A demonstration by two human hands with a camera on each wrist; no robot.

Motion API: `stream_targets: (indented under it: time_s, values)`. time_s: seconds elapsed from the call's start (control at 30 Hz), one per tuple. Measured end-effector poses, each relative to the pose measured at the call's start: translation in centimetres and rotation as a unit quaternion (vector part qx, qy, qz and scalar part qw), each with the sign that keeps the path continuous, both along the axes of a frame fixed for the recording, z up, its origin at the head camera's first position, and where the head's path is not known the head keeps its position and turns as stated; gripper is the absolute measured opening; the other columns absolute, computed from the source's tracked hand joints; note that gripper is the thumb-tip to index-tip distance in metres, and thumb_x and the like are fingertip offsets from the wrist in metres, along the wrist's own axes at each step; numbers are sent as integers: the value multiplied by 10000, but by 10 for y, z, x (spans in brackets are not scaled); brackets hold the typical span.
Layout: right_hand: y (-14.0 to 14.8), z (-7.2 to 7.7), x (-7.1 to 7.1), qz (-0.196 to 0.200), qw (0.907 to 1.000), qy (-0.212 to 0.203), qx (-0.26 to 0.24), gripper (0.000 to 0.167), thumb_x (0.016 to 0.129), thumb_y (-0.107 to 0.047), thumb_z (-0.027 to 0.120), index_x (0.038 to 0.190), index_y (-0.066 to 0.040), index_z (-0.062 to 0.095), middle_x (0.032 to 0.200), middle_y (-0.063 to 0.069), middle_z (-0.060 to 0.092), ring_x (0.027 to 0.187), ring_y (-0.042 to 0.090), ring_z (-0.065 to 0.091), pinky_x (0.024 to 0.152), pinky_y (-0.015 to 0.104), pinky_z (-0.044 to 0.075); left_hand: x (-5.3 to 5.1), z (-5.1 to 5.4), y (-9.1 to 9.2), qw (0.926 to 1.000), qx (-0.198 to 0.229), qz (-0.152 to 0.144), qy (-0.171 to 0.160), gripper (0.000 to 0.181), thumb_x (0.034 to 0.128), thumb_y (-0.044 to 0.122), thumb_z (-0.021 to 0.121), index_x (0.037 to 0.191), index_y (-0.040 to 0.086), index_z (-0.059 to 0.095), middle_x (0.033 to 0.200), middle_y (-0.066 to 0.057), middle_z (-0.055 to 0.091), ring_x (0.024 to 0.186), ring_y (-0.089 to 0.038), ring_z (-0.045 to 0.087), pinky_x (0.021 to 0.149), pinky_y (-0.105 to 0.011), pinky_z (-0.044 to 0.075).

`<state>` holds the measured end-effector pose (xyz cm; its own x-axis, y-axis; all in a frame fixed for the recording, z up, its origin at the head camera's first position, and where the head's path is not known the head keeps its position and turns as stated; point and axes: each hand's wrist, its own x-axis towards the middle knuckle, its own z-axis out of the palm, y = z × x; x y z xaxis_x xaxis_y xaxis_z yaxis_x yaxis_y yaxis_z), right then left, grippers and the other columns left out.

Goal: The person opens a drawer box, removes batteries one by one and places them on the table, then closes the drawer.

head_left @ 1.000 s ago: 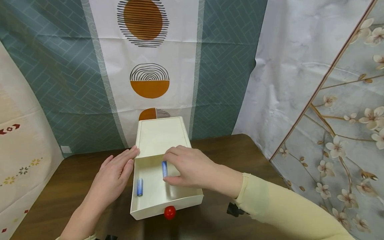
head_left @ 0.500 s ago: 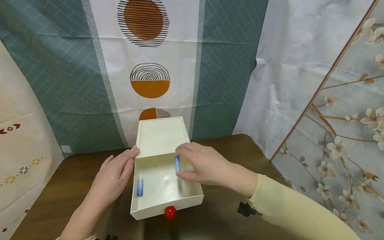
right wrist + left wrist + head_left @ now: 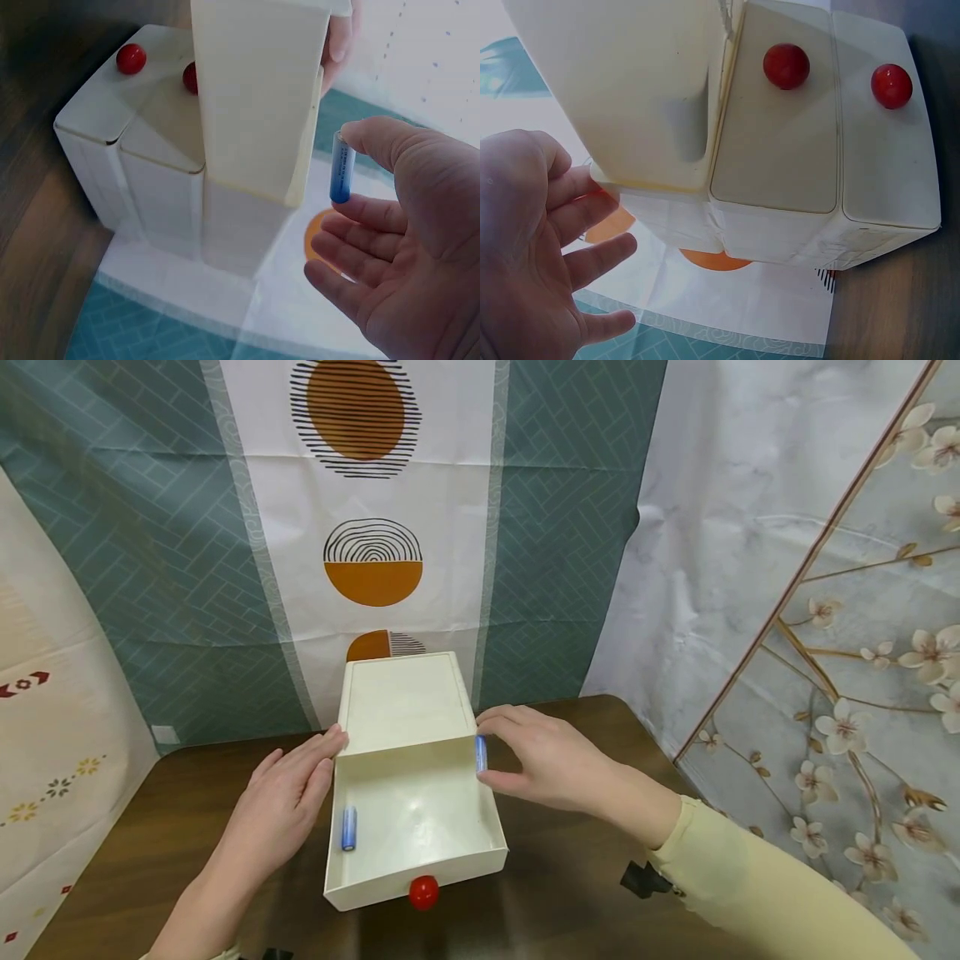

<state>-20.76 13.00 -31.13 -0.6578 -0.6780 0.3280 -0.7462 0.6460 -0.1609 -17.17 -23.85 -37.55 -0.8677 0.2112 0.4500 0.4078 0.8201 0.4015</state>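
Between thumb and forefinger of my right hand, a blue battery is pinched by its two ends. In the head view it appears at the right wall of a pulled-out cream drawer. A second blue battery lies inside the drawer by its left wall. My left hand touches the left edge of the cream cabinet with its fingertips, the fingers extended. The drawer front carries a red knob.
Two lower drawers with red knobs are closed beneath the pulled-out one. The cabinet stands on a dark wooden table. Behind the table hangs a patterned cloth, with a floral cloth to the right.
My right hand has carried the pinched battery rightward and slightly up, from over the drawer's middle to its right wall. The left hand and the drawer have stayed in place.
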Motion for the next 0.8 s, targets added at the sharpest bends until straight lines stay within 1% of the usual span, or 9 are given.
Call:
stream_targets:
  time_s: [0.23, 0.6, 0.8]
  values:
    - [13, -2, -5, -381, 9992, -118, 30, 521, 1000, -382, 825, 1397, -70, 696, 1496, 48, 656, 1395, 256, 623, 1134, 474, 545, 0, -1, -1, 10000, 24, -13, -7, 435, 1190, 224, 487, 1593, 116, 608, 1655, -125, 544, 1514, -400, 514, 1204, -749, 280]
    - [34, -18, -20, -691, 9974, -177, 113, 486, 1002, -377, 801, 1370, -73, 706, 1470, 57, 670, 1372, 273, 642, 1076, 499, 575, 1, -1, -1, 10000, -1, -12, 32, 433, 1188, 215, 490, 1592, 112, 608, 1654, -131, 544, 1509, -410, 516, 1205, -750, 282]
    - [47, -32, -33, -850, 9960, -200, 210, 488, 997, -366, 807, 1361, -56, 707, 1454, 85, 678, 1348, 295, 658, 1042, 517, 589, 1, 0, 0, 10000, -18, -20, 16, 435, 1188, 218, 492, 1595, 109, 605, 1656, -132, 542, 1515, -403, 511, 1203, -749, 285]
